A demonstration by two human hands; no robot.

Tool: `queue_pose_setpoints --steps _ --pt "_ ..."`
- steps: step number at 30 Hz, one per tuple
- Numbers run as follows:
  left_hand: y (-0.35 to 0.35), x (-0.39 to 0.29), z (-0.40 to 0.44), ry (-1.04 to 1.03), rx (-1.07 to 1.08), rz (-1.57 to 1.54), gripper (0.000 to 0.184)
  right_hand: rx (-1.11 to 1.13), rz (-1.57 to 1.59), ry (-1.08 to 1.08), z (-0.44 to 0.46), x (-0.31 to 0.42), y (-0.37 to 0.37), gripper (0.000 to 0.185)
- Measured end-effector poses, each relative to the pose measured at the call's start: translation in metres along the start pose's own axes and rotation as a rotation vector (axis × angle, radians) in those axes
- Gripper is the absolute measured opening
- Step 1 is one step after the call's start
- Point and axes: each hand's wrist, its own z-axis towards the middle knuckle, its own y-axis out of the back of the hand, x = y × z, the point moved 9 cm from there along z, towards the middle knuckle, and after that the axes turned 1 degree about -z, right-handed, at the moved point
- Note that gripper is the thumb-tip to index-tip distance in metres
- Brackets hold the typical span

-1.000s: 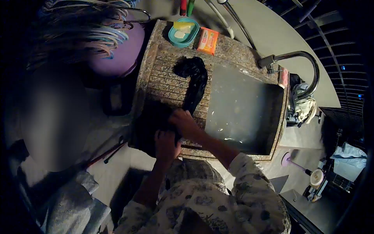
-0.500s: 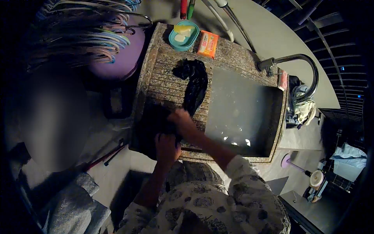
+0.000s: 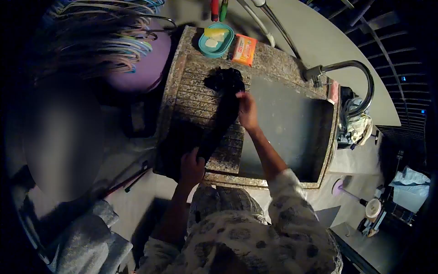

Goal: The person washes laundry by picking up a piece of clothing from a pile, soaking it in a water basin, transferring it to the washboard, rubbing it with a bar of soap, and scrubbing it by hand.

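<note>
A black wet cloth [image 3: 224,112] lies over the ribbed stone washboard [image 3: 196,93], its crumpled far end near the soap dish and its wide dark part at the near left. My left hand [image 3: 192,168] is closed on the near part of the cloth, close to the counter's front edge. Farther up, my right hand [image 3: 247,109] is at the cloth's right side by the basin edge, fingers bent toward the fabric; whether they grip it is too dark to tell. Cloudy water fills the sink basin [image 3: 278,123] on the right.
Behind the washboard are a teal soap dish [image 3: 216,41] with soap pieces and an orange packet [image 3: 245,50]. A curved faucet [image 3: 365,68] rises at the right, near a pink bar [image 3: 333,92]. Hangers [image 3: 127,45] and a purple basin [image 3: 137,75] stand at the left.
My right hand has moved up and right, away from my left hand, to the cloth's upper part. The cloth between them now lies stretched in a diagonal strip.
</note>
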Motion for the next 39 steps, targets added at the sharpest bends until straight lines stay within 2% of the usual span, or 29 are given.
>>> queue_pose_setpoints --steps 1,2,5,7,8,10,11,13,15,16,17,19,20,22,25,26,27,30,31,32,35,36,37,38,39 --pt "0.011 -0.006 0.003 0.013 -0.061 -0.069 0.046 0.001 0.167 -0.123 -0.029 -0.008 0.012 0.015" --pt "0.024 -0.013 0.004 0.025 -0.121 -0.136 0.047 0.118 0.144 -0.362 -0.045 -0.019 0.011 0.022" --pt "0.048 -0.069 0.000 0.295 0.264 -0.399 0.049 0.389 0.078 -1.085 -0.092 -0.031 0.001 0.044" --pt "0.036 -0.081 -0.011 0.196 0.331 -0.537 0.047 0.389 0.258 -1.238 -0.101 -0.072 -0.015 0.050" --pt "0.031 -0.088 -0.015 0.143 0.364 -0.606 0.046 0.373 0.244 -1.269 -0.094 -0.083 -0.020 0.049" --pt "0.046 -0.110 -0.016 -0.002 0.263 -0.317 0.046 0.328 0.109 -1.286 -0.071 -0.090 -0.029 0.044" --pt "0.054 -0.119 -0.016 -0.073 0.204 -0.174 0.046 0.331 0.171 -1.255 -0.057 -0.087 -0.041 0.038" --pt "0.063 -0.107 -0.016 -0.123 0.055 -0.096 0.046 0.339 0.299 -1.195 -0.029 -0.078 -0.067 0.028" --pt "0.081 -0.110 -0.017 -0.170 -0.077 0.050 0.046 0.299 0.520 -1.305 -0.008 -0.056 -0.080 0.030" --pt "0.100 -0.125 -0.019 -0.185 -0.132 0.161 0.047 0.269 0.621 -1.205 0.006 -0.046 -0.081 0.046" --pt "0.112 -0.134 -0.020 -0.201 -0.189 0.272 0.048 0.327 0.817 -1.111 0.016 -0.028 -0.087 0.048" --pt "0.097 -0.131 -0.023 -0.234 -0.146 0.341 0.051 0.438 1.196 -0.896 0.033 0.010 -0.091 0.051" --pt "0.086 -0.129 -0.026 -0.247 -0.123 0.373 0.053 0.431 1.124 -0.914 0.033 -0.002 -0.082 0.055" --pt "0.056 -0.133 -0.028 -0.311 -0.082 0.394 0.051 0.364 0.875 -0.914 0.021 -0.028 -0.049 0.046" --pt "0.015 -0.115 -0.034 -0.337 -0.005 0.363 0.046 0.210 0.138 -0.633 -0.015 -0.042 0.025 0.034" --pt "0.010 -0.109 -0.033 -0.315 -0.003 0.332 0.046 0.139 0.026 -0.560 -0.029 -0.030 0.036 0.030" --pt "0.006 -0.103 -0.034 -0.293 0.008 0.303 0.046 0.028 -0.029 -0.603 -0.044 -0.015 0.038 0.025" --pt "-0.002 -0.079 -0.021 -0.206 0.036 0.438 0.045 0.371 -0.216 -0.250 -0.076 0.068 -0.033 0.018" --pt "-0.008 -0.073 -0.021 -0.204 0.039 0.462 0.044 0.505 -0.317 0.045 -0.096 0.077 -0.062 0.019" --pt "-0.013 -0.066 -0.022 -0.202 0.040 0.487 0.044 0.752 -0.367 0.058 -0.119 0.064 -0.087 0.022" --pt "-0.021 -0.059 -0.024 -0.236 0.035 0.560 0.042 1.041 -0.991 -0.015 -0.103 0.053 -0.102 0.030" --pt "-0.025 -0.058 -0.025 -0.250 0.030 0.582 0.041 0.852 -0.993 0.171 -0.085 0.038 -0.098 0.034" --pt "-0.027 -0.056 -0.021 -0.258 0.012 0.557 0.040 0.536 -1.012 0.409 -0.063 0.036 -0.088 0.040" --pt "-0.027 -0.054 -0.021 -0.267 0.009 0.533 0.038 0.541 -1.081 0.218 -0.038 -0.020 -0.085 0.053" --pt "-0.027 -0.053 -0.024 -0.284 0.005 0.513 0.037 0.352 -1.065 0.295 -0.006 -0.019 -0.080 0.045"
